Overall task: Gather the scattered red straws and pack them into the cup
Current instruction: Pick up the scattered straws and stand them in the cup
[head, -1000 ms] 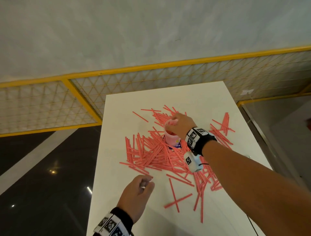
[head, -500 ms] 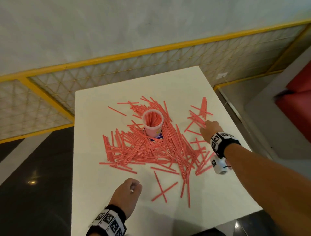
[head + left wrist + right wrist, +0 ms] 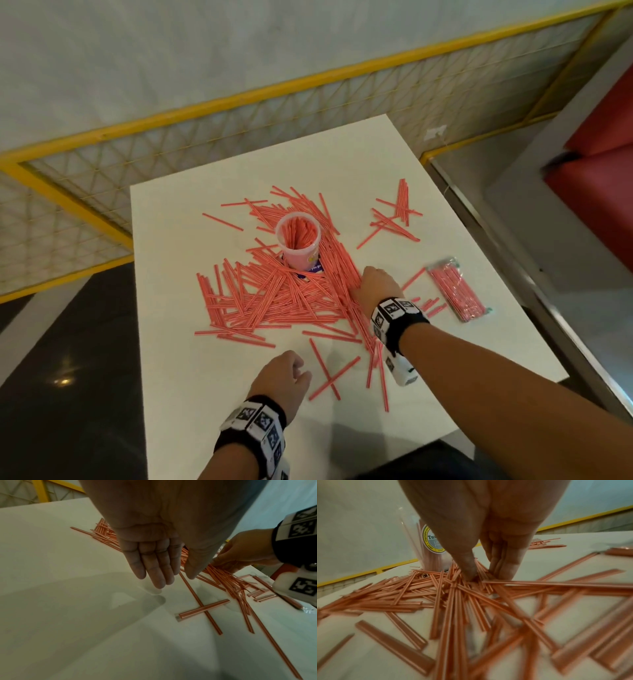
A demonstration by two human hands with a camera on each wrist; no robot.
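A clear plastic cup (image 3: 297,240) with red straws standing in it sits mid-table, its label visible in the right wrist view (image 3: 433,545). A thick pile of red straws (image 3: 274,298) spreads in front of and around it. My right hand (image 3: 363,287) is down on the pile's right edge, below and right of the cup. Its thumb and fingertips (image 3: 485,574) dig into the straws and pinch a few between them. My left hand (image 3: 298,368) rests near the table's front, holds nothing, and its fingers (image 3: 154,568) point straight down at bare tabletop.
A smaller scatter of straws (image 3: 394,212) lies at the far right. A sealed plastic packet of straws (image 3: 457,289) lies near the right edge. Two crossed straws (image 3: 330,373) lie beside my left hand. The white table (image 3: 191,394) ends just right of the packet; a yellow railing stands behind.
My right hand left the cup, went out to the right-hand scatter, then came back left onto the main pile's edge. The left hand stayed near the front edge.
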